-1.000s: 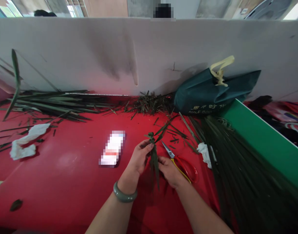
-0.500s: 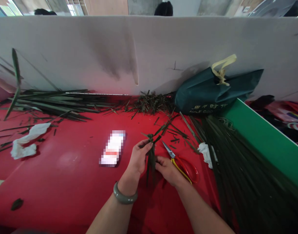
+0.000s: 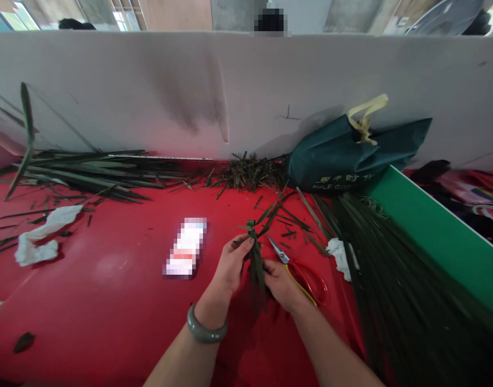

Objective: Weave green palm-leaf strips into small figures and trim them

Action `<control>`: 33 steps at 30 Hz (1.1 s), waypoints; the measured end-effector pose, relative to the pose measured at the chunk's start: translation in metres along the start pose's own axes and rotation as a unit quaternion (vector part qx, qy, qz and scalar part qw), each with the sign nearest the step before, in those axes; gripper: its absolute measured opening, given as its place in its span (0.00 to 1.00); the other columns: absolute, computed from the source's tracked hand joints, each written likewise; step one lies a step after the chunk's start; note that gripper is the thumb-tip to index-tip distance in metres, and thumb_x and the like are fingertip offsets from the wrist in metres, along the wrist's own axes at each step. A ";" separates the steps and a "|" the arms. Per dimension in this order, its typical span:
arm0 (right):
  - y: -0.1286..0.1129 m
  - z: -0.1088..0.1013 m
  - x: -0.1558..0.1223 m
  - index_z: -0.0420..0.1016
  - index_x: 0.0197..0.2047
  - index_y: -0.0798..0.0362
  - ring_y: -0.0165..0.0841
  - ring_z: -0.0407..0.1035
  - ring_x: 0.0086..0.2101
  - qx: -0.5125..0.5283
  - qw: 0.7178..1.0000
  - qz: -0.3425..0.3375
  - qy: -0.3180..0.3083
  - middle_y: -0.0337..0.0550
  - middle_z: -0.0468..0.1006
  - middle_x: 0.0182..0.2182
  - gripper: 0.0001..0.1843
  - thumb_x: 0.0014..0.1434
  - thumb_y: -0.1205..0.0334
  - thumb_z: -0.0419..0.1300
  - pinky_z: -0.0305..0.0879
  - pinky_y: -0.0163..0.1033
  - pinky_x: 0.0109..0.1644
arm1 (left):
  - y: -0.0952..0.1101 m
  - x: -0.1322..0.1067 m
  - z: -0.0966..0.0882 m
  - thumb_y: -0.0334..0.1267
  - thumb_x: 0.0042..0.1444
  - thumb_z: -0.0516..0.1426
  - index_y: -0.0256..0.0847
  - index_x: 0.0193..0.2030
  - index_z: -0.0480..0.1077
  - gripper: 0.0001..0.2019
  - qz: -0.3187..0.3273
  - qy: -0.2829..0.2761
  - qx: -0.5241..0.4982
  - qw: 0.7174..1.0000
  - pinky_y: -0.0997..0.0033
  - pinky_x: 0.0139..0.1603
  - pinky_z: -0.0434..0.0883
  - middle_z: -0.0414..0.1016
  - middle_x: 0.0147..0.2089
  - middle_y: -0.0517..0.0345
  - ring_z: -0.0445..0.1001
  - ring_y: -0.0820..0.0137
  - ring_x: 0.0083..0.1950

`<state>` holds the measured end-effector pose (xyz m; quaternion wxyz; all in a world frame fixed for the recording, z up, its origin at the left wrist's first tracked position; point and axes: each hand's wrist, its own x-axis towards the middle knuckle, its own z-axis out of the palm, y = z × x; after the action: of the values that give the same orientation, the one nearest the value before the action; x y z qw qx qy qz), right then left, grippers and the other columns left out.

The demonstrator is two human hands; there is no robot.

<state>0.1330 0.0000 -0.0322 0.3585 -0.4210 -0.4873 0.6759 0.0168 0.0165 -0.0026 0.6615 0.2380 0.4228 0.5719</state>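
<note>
Between my hands is a small woven piece of dark green leaf strips [image 3: 256,263], with a knotted top and several loose ends hanging down. My left hand [image 3: 233,263], a bangle on its wrist, pinches the piece just below the knot. Lower on the right side, my right hand [image 3: 279,282] has its thumb and fingers closed on the hanging strips. Scissors [image 3: 285,258] with red and yellow handles lie right beside my right hand, blades pointing away to the upper left.
A lit phone [image 3: 186,247] lies left of my hands on the red table [image 3: 109,301]. Long leaves [image 3: 391,279] fill the right side beside a green board [image 3: 440,220]. Leaf scraps [image 3: 252,172], a dark green bag [image 3: 335,156] and more leaves [image 3: 93,169] line the white partition [image 3: 129,91].
The woven piece and both hands have shifted slightly right. Its hanging strips have swung and turned, and the knotted top stands out more clearly. Both hands keep hold of it.
</note>
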 end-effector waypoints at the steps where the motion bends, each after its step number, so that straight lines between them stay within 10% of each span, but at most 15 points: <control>1: 0.000 0.000 0.000 0.73 0.31 0.56 0.27 0.62 0.25 0.000 1.000 0.000 0.001 0.37 0.72 0.23 0.15 0.46 0.52 0.58 0.60 0.33 0.32 | 0.000 0.000 0.000 0.39 0.42 0.60 0.36 0.31 0.69 0.10 0.001 0.003 -0.003 1.000 0.80 0.26 0.66 0.73 0.26 0.57 0.71 0.75 0.27; 33: -0.004 0.001 -0.001 0.73 0.32 0.55 0.31 0.64 0.32 -0.015 0.995 -0.016 -0.093 0.36 0.72 0.26 0.11 0.48 0.56 0.57 0.59 0.37 0.41 | -0.002 0.000 -0.001 0.41 0.42 0.60 0.38 0.32 0.65 0.12 -0.065 -0.006 -0.051 0.997 0.78 0.23 0.65 0.70 0.21 0.61 0.70 0.74 0.22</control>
<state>0.1326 -0.0001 -0.0276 0.3157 -0.3537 -0.5353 0.6990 0.0166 0.0158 -0.0047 0.7109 0.1796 0.4039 0.5469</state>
